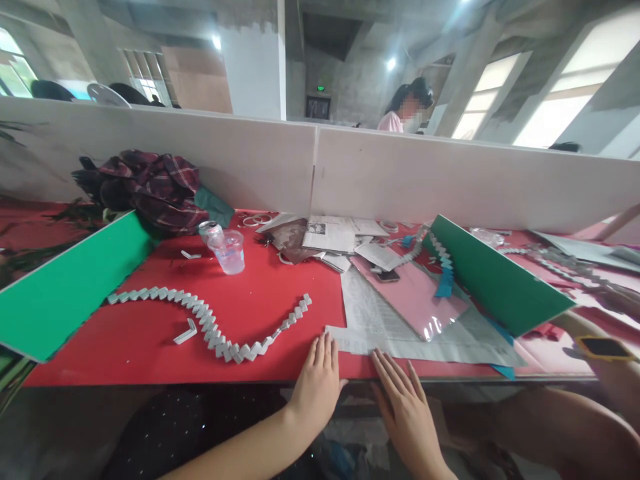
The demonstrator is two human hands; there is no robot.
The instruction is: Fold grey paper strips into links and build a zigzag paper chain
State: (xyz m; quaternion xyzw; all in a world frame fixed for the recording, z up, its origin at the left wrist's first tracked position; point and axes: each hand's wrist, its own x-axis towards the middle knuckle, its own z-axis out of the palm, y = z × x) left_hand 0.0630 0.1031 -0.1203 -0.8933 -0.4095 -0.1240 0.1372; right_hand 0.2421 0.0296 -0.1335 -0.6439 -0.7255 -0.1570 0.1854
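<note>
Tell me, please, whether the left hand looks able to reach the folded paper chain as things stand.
Probably yes: the left hand rests at the paper strip, near one end of the paper chain, and nothing visible stands between hand and chain.

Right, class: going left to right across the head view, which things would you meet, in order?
Left green panel, cup, left hand, paper strip, right hand, right green panel, watch.

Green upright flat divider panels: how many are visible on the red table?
2. The left green panel stands near the dark plaid cloth; the right green panel stands right of the shiny pink sheet. Others may be outside the picture.
</note>
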